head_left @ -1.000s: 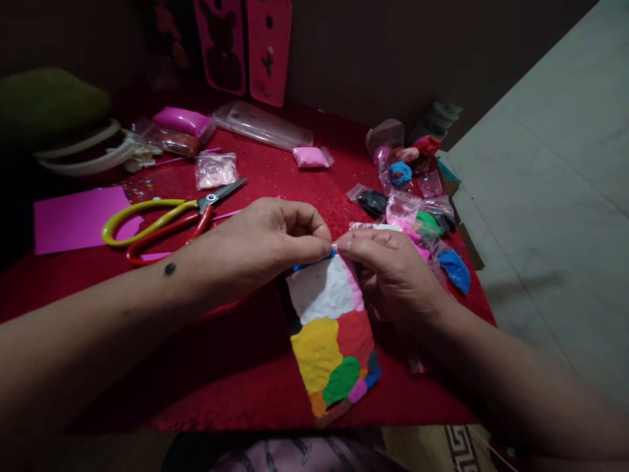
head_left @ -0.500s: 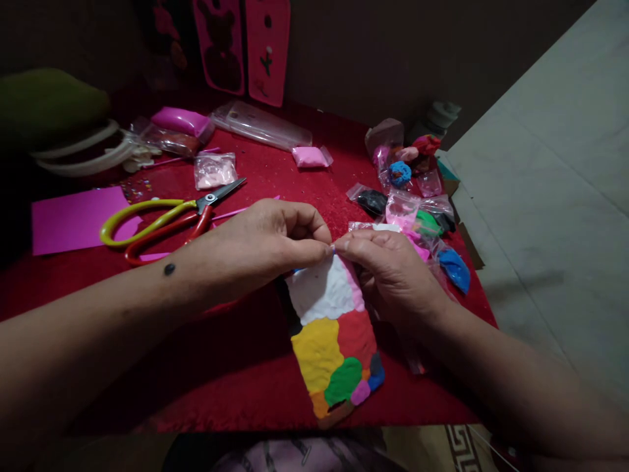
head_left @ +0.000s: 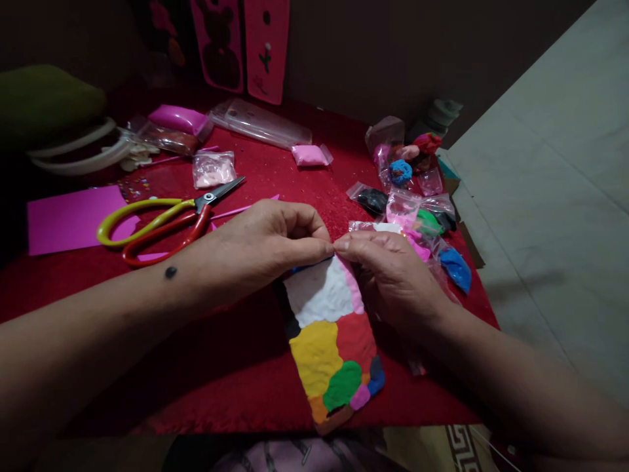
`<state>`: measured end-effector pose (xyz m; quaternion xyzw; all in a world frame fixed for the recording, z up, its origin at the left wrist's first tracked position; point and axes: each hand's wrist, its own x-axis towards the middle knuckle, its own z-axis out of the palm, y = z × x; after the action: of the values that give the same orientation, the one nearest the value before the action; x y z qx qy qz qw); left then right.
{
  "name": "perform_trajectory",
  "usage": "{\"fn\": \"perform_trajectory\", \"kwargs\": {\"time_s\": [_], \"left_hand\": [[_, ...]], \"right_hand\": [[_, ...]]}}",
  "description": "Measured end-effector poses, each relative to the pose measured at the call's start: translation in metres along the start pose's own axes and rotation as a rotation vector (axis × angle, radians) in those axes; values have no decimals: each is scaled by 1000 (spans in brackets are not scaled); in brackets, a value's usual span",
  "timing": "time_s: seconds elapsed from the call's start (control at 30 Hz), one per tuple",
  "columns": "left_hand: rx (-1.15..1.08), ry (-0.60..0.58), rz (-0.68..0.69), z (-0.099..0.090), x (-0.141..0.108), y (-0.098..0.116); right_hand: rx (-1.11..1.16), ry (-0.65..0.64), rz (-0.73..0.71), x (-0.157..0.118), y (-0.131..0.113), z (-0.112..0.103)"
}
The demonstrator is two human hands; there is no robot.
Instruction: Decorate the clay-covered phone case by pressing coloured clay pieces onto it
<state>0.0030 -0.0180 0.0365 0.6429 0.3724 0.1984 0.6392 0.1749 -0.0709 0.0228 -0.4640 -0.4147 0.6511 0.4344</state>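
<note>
Clay panel [head_left: 330, 344] barely budged, but the gap between left hand [head_left: 278, 229] and right hand [head_left: 393, 272] just closed, both pinching its top edge, so yeah, edging looked unfinished.

Matt, lumpy clay-like panel [head_left: 328, 337], metal scissor blades [head_left: 227, 188], glossy plastic sachet [head_left: 310, 155], dim tablecloth [head_left: 221, 373], perhaps velvety
</note>
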Motion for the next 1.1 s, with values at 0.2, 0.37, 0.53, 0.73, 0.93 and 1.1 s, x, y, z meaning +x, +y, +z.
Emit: {"fn": "perform_trajectory", "kwargs": {"time_s": [0.2, 0.37, 0.53, 0.73, 0.93, 1.1], "left_hand": [[70, 13, -1, -5, 0, 9], [186, 56, 71, -3, -2, 9], [286, 97, 153, 2, -3, 6], [430, 178, 202, 5, -5, 9], [480, 193, 235, 5, -4, 9], [381, 118, 188, 4, -5, 10]], "right_hand": [[36, 41, 49, 1, 0, 0], [22, 23, 36, 1, 3, -2], [-9, 43, 41, 1, 5, -3], [-47, 52, 38, 0, 4, -1], [-64, 53, 27, 0, 4, -1], [-36, 50, 27, 0, 7, -2]]}}
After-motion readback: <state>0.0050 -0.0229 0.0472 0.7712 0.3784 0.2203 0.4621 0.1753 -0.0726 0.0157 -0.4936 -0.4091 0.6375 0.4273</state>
